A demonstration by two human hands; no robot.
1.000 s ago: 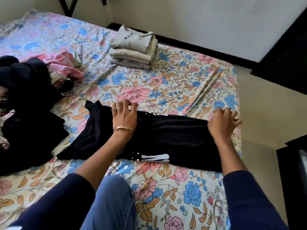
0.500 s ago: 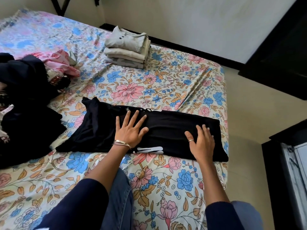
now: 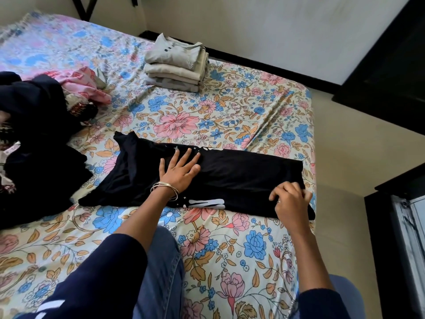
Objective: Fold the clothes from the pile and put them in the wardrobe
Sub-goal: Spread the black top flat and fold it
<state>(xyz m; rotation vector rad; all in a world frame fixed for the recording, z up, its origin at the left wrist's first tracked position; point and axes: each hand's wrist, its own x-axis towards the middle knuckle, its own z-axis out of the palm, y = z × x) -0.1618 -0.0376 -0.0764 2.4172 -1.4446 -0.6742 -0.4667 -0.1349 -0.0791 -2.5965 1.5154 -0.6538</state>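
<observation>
**Black shirt half folded on the flowered bed**

Black cloth, a shirt folded into a long band, lies across the bed on its flowered sheet, with a white print showing at the near edge and small white stars at the far edge. The left hand lies flat on the middle of the shirt, fingers straight and spread, a ring on one finger and thin bangles at the wrist. The right hand is at the shirt's right end, near the bed's edge, fingers curled and pinching the cloth at the near corner. Farther back on the bed stands a stack of folded beige clothes, well apart from the shirt. At the left edge lies a pile of unfolded clothes, mostly dark, with a pink patterned piece on its far side. Dark blue sleeves cover both forearms, and a knee in blue jeans rests on the bed between the arms.
</observation>
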